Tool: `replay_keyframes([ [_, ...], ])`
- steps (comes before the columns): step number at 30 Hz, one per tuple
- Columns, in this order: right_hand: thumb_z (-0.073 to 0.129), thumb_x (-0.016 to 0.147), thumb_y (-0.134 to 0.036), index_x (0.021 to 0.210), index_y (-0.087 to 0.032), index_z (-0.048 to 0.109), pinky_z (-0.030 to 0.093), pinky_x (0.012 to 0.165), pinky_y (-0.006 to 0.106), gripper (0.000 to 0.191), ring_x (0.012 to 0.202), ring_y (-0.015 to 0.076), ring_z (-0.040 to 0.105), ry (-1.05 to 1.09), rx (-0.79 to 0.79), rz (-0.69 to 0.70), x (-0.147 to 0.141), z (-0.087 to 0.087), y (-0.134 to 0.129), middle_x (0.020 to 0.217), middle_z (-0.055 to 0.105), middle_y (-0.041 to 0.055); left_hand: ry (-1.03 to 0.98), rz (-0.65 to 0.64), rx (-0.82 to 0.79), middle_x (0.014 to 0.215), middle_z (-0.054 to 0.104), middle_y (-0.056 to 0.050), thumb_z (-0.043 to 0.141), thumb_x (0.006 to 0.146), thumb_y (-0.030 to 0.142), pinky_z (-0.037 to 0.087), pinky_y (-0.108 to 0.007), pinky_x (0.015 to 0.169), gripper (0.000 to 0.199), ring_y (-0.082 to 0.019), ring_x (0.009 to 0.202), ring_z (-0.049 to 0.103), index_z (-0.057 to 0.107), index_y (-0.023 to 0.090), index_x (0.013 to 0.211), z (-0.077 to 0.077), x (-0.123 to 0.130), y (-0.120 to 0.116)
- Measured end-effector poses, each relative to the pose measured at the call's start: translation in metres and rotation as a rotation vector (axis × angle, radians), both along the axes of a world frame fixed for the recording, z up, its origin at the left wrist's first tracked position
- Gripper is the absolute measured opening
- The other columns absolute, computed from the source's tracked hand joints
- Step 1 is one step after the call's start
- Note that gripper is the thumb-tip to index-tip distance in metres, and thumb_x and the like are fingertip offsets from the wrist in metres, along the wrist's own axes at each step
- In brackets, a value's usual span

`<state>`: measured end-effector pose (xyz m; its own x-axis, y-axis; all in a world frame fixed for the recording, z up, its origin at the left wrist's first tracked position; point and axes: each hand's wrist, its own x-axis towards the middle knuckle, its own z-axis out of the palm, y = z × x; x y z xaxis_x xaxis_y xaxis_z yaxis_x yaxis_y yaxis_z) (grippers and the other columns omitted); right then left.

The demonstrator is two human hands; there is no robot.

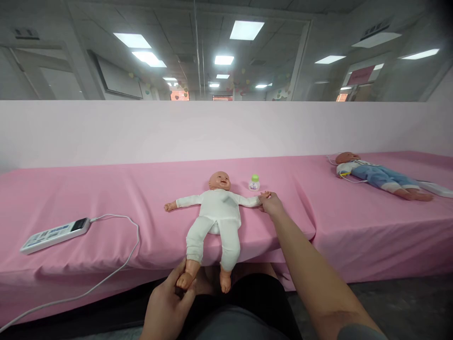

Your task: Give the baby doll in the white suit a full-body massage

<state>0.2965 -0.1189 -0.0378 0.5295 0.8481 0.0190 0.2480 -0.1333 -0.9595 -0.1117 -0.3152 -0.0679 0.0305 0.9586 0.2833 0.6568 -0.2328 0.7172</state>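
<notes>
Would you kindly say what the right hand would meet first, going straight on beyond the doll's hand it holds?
The right hand would probably meet the small green-capped bottle first, though depth is unclear.

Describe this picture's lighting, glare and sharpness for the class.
In the head view, ceiling lights glare white in the glass; in the head view, soft shadows mark the folds of the pink cloth; in the head view, the near doll, left hand and right hand show no obvious blur, and the upper-right corner darkens.

Right grip [272,204] pinched, arm [314,264] outstretched
</notes>
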Motion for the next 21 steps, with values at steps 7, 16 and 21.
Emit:
replay_keyframes([
  [7, 0.063, 0.088, -0.037, 0.141, -0.021, 0.048, 0.065, 0.070, 0.030, 0.058, 0.093, 0.0207, 0.076, 0.058, 0.066, 0.008, -0.007, 0.007, -0.001, 0.131, 0.068, 0.0139, -0.010, -0.002, 0.056, 0.086, 0.080, 0.000, 0.066, 0.088, 0.042, 0.058, -0.026, 0.060, 0.047, -0.019, 0.059, 0.072, 0.065, 0.025, 0.132, -0.001, 0.000, 0.003],
  [16, 0.067, 0.088, -0.034, 0.121, -0.027, 0.073, 0.057, 0.096, 0.037, 0.034, 0.104, 0.0216, 0.070, -0.367, 0.372, 0.369, -0.078, 0.048, -0.021, 0.119, 0.076, 0.0035, 0.034, 0.006, 0.148, 0.079, 0.077, 0.001, 0.064, 0.088, 0.045, 0.056, -0.028, 0.065, 0.056, -0.019, 0.062, 0.071, 0.062, 0.023, 0.140, 0.070, 0.028, 0.046],
  [21, 0.064, 0.090, -0.021, 0.107, -0.026, 0.077, 0.045, 0.106, 0.040, 0.022, 0.108, 0.0237, 0.064, -0.814, 0.406, 0.516, -0.110, 0.043, -0.031, 0.114, 0.076, 0.0040, 0.078, -0.026, 0.101, 0.072, 0.074, 0.001, 0.062, 0.089, 0.040, 0.053, -0.029, 0.070, 0.057, -0.020, 0.066, 0.071, 0.062, 0.019, 0.142, 0.089, 0.050, 0.082],
])
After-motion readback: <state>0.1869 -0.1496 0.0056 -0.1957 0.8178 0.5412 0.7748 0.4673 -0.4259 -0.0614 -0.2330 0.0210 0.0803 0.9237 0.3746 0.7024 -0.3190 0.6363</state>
